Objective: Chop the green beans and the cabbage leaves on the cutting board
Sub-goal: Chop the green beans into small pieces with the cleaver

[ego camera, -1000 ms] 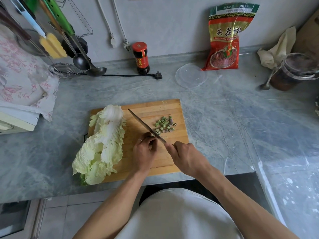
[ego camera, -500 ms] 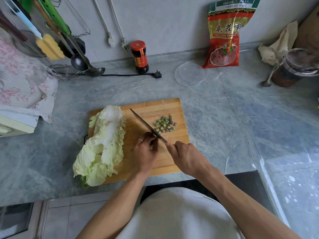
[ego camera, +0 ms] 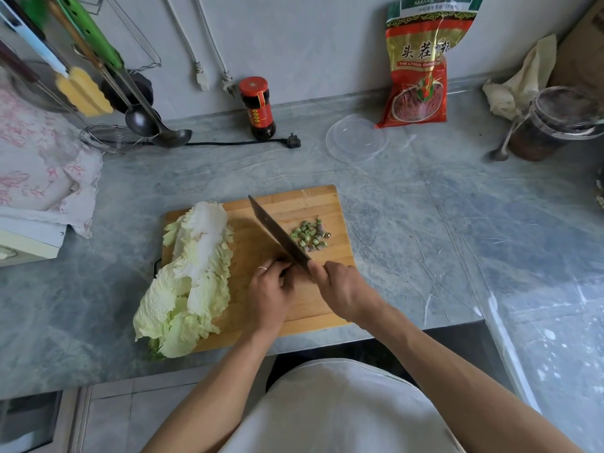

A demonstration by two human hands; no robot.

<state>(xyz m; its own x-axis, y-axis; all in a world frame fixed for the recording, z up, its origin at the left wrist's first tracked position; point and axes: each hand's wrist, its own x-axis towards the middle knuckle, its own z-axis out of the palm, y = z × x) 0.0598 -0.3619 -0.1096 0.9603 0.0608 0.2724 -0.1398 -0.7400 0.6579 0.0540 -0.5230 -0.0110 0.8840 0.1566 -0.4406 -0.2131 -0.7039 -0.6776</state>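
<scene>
Now, right hand: the right hand (ego camera: 343,291) has its fingers curled round the handle of the knife (ego camera: 277,235), whose dark blade slants away across the cutting board (ego camera: 304,204).
Left hand: the left hand (ego camera: 269,289) has its fingers curled tight just beside the blade's heel; what they pinch is hidden, so I cannot tell.
Green beans: chopped green bean pieces (ego camera: 310,235) lie in a small heap on the cutting board, just right of the blade.
Cabbage: the cabbage leaves (ego camera: 192,276) lie whole along the cutting board's left edge, overhanging its near corner.
Surface: the cutting board sits on a grey marbled worktop (ego camera: 425,207).
Behind the cutting board: a dark sauce bottle (ego camera: 258,107), a clear plastic lid (ego camera: 356,137) and a red bag (ego camera: 420,67) against the wall.
</scene>
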